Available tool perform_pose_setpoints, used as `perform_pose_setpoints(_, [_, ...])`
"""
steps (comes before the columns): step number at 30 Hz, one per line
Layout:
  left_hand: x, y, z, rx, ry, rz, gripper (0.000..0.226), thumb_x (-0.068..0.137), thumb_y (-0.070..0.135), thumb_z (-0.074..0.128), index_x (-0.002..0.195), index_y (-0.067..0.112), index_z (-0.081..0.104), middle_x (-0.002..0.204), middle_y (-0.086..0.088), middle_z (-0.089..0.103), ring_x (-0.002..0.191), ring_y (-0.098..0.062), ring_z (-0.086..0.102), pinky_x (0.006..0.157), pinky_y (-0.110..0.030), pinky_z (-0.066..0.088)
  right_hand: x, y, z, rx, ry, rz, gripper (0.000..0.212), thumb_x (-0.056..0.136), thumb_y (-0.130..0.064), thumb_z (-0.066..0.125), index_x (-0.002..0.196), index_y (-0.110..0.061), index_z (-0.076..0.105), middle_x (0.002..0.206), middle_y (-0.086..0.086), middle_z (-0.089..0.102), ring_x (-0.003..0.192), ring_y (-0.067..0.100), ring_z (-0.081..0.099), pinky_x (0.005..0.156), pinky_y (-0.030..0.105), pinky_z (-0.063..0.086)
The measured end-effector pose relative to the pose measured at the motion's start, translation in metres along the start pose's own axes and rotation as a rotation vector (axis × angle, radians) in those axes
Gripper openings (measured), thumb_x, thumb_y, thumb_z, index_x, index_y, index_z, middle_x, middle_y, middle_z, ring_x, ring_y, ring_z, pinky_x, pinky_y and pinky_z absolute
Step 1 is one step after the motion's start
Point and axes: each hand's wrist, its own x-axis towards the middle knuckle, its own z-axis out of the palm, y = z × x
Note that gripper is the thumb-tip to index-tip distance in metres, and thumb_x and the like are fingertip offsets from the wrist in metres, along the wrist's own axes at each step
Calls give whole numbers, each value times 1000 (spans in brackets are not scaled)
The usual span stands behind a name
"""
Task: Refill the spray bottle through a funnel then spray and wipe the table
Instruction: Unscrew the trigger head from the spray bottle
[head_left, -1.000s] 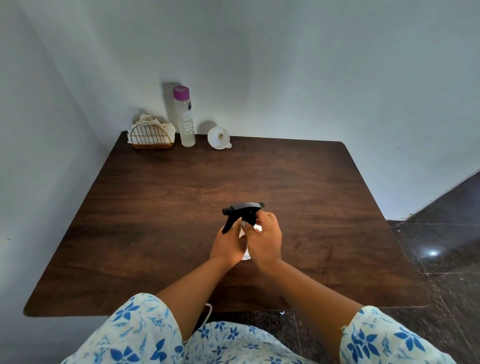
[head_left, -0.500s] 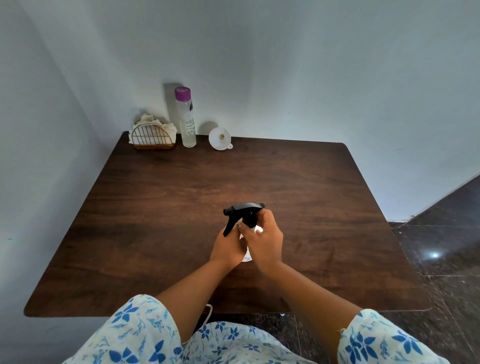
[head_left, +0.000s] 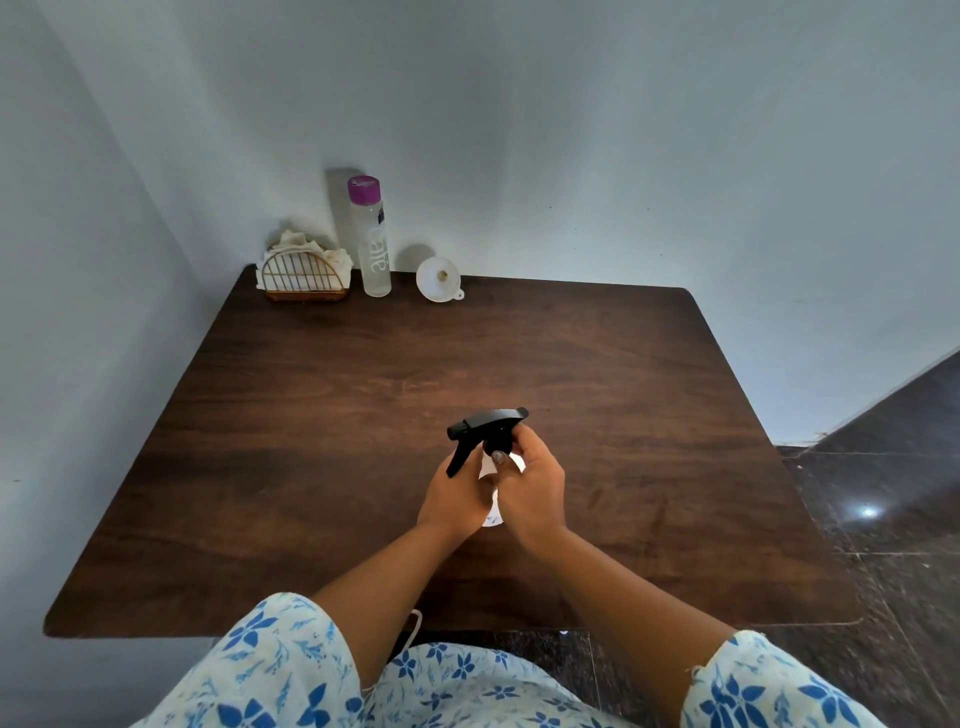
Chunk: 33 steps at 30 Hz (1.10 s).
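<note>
At the far left corner of the bench (head_left: 311, 415), a wire holder (head_left: 304, 278) stands against the wall with pale cloths (head_left: 296, 241) stuffed into it. Just to its right is a tall clear water bottle (head_left: 375, 249), upright with its purple cap on. Right of that, a white funnel (head_left: 438, 278) lies tipped on its side with its mouth facing the camera. All three are well apart from the hands.

Nearer the front, at about the middle of the bench, the left hand (head_left: 451, 501) wraps round the body of the spray bottle (head_left: 487, 466), its grip closed on the white plastic and holding it upright on the wood. The black trigger head (head_left: 491, 422) sits on top, nozzle pointing left. The right hand (head_left: 532, 486) comes in from the other side, its grip narrow, thumb and fingertips pinching the collar just under the trigger head.

This looks like the opening step: loosening the trigger head so the neck is free for the funnel. Whether the collar has started to turn cannot be told. Nothing has been poured, and the funnel and water bottle look untouched.

The next move probably calls for the left hand to brace the body while the right twists the collar off. The head then needs lifting straight up and setting aside. After that comes a long reach to the back edge for the funnel.
</note>
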Motion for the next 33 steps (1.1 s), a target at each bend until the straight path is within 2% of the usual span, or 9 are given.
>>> perform_pose_setpoints(3, [0, 0, 0, -35, -1, -20, 37, 90, 12, 50, 125, 23, 46, 106, -4, 60, 99, -24, 59, 76, -30, 45, 0, -2, -1, 36, -12, -4, 37, 85, 10, 50, 106, -19, 63, 104, -4, 65, 107, 15, 57, 94, 37, 48])
perform_pose_setpoints(7, [2, 1, 0, -18, 1, -44, 40, 91, 16, 51, 129, 27, 43, 117, 3, 56, 111, -18, 52, 89, -33, 44, -3, -9, -6, 108, -25, 4, 50, 85, 9, 51, 93, -40, 57, 102, -10, 65, 109, 14, 57, 96, 39, 48])
perform_pose_setpoints(9, [3, 1, 0, -52, -13, -87, 41, 90, 18, 54, 129, 26, 45, 113, 7, 55, 112, -17, 51, 86, -28, 40, -4, -9, -11, 146, -21, 12, 55, 85, 9, 52, 91, -46, 57, 103, -12, 66, 108, 12, 59, 95, 40, 49])
perform_pose_setpoints(12, [6, -1, 0, -53, -18, -146, 43, 87, 26, 61, 128, 23, 49, 121, 1, 59, 112, -20, 53, 85, -30, 42, -4, -9, -21, 200, -6, -5, 49, 84, 8, 55, 99, -38, 63, 103, -8, 69, 104, 12, 62, 92, 40, 52])
perform_pose_setpoints(14, [7, -1, 1, 6, -9, -147, 49, 87, 28, 62, 132, 19, 46, 129, -5, 57, 118, -23, 51, 95, -35, 43, -4, -15, -27, 283, 8, -19, 43, 83, 12, 56, 101, -26, 66, 99, -5, 71, 97, 10, 66, 83, 30, 55])
perform_pose_setpoints(18, [7, 1, -2, 127, 19, -75, 55, 87, 28, 62, 136, 13, 42, 138, -7, 50, 126, -24, 46, 106, -38, 39, -2, -32, -39, 508, 60, 1, 42, 81, 19, 52, 95, -18, 66, 85, -10, 70, 79, -2, 66, 67, 14, 49])
perform_pose_setpoints(24, [6, 0, -4, 148, 22, -34, 56, 86, 26, 64, 137, 16, 42, 140, -4, 49, 126, -22, 46, 107, -38, 39, 4, -37, -51, 735, 191, 92, 27, 81, 9, 62, 81, -17, 69, 72, -9, 71, 72, 4, 61, 79, 29, 47])
perform_pose_setpoints(28, [7, 2, -5, 156, 35, -17, 56, 86, 24, 65, 136, 16, 43, 138, -4, 50, 125, -21, 47, 104, -34, 39, 8, -44, -58, 886, 268, 163, 17, 80, 1, 66, 79, -15, 68, 68, -10, 71, 69, 5, 58, 69, 25, 46])
perform_pose_setpoints(33, [6, 2, -6, 159, 26, 0, 54, 86, 24, 65, 135, 17, 44, 136, -4, 51, 123, -22, 48, 102, -32, 39, 13, -48, -68, 906, 340, 222, 15, 83, -2, 65, 80, -16, 66, 70, -9, 69, 72, 6, 59, 70, 24, 47])
